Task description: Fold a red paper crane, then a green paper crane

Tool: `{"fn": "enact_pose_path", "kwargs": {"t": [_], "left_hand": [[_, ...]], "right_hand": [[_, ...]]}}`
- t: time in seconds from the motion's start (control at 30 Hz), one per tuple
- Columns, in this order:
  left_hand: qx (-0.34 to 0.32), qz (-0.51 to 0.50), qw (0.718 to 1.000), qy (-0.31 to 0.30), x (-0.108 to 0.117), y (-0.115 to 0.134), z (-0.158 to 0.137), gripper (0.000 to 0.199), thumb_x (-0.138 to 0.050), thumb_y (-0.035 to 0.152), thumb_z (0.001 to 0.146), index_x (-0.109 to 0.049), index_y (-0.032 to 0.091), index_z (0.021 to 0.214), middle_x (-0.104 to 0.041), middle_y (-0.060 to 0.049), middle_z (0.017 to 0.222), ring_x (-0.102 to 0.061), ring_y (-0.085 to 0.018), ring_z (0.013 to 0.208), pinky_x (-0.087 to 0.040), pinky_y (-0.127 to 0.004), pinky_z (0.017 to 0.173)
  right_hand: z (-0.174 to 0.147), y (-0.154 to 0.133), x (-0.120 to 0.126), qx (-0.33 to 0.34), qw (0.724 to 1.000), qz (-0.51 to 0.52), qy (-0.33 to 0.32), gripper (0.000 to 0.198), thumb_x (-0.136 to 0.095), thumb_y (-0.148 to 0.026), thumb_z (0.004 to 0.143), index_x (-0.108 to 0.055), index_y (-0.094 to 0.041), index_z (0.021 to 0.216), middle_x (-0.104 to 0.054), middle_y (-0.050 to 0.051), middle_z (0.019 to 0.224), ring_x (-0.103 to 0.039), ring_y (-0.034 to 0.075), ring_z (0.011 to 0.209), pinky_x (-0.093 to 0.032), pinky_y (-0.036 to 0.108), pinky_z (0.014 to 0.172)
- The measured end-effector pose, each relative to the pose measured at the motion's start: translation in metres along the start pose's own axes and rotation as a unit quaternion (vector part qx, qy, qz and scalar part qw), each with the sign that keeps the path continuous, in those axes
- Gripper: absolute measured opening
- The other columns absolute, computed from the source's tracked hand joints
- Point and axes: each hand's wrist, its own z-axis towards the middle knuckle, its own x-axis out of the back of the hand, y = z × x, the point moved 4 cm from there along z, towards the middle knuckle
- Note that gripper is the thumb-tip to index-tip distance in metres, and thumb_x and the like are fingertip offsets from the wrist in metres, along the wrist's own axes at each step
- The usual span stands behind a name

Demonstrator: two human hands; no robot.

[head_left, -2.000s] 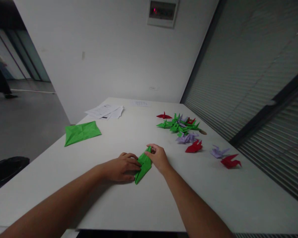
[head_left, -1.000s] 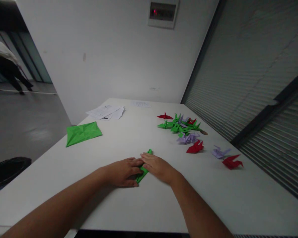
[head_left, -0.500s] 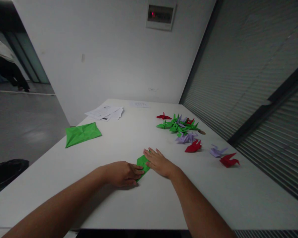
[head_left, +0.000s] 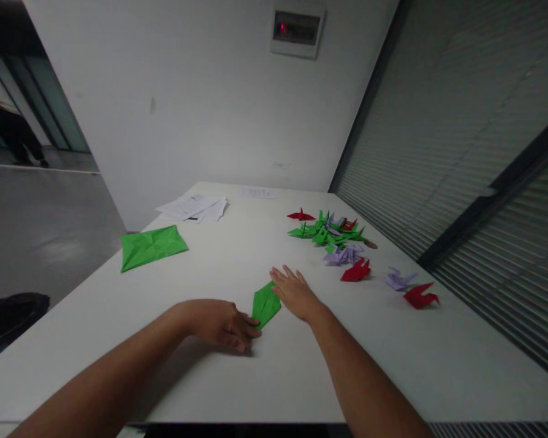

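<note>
A small folded piece of green origami paper (head_left: 265, 304) lies flat on the white table (head_left: 219, 389), kite-shaped with creases showing. My left hand (head_left: 223, 325) rests at its lower left, fingertips touching the narrow corner and fingers stretched out. At the paper's upper right, my right hand (head_left: 296, 294) lies with its fingers extended and spread, the fingertips at the paper's edge. Neither hand grips it.
Several folded paper cranes in green, purple and red (head_left: 329, 234) are heaped at the right, with a red crane (head_left: 421, 296) nearer. A creased green sheet (head_left: 153, 245) and printed papers (head_left: 194, 207) lie at left. A black-lined bin (head_left: 13, 316) stands beyond the table edge.
My left hand has slid down to the paper's lower corner and my right hand has shifted to its right edge, uncovering more of the paper. A person in the background has moved left.
</note>
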Motion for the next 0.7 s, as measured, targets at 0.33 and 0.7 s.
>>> {"fn": "enact_pose_path", "kwargs": {"t": [0.33,0.7], "left_hand": [[0.017,-0.086,0.996,0.024,0.005,0.002,-0.009,0.03,-0.062,0.04,0.097,-0.077,0.03,0.121,-0.073,-0.003,0.129,-0.06,-0.026,0.133,-0.046,-0.034,0.111],[0.049,0.184,0.934,0.301,0.012,-0.02,0.017,0.033,-0.056,0.033,0.1,-0.072,0.023,0.127,-0.064,-0.016,0.139,-0.062,-0.03,0.123,-0.048,-0.046,0.107]], "right_hand": [[0.004,0.003,0.0,-0.038,0.999,-0.014,0.004,0.056,-0.027,-0.041,0.108,-0.032,-0.023,0.161,-0.029,0.006,0.168,-0.018,0.033,0.157,-0.019,0.063,0.122],[0.005,0.003,0.001,-0.006,0.997,0.061,0.036,0.055,-0.034,-0.039,0.107,-0.038,-0.02,0.158,-0.035,0.009,0.165,-0.023,0.032,0.156,-0.019,0.061,0.123]]}}
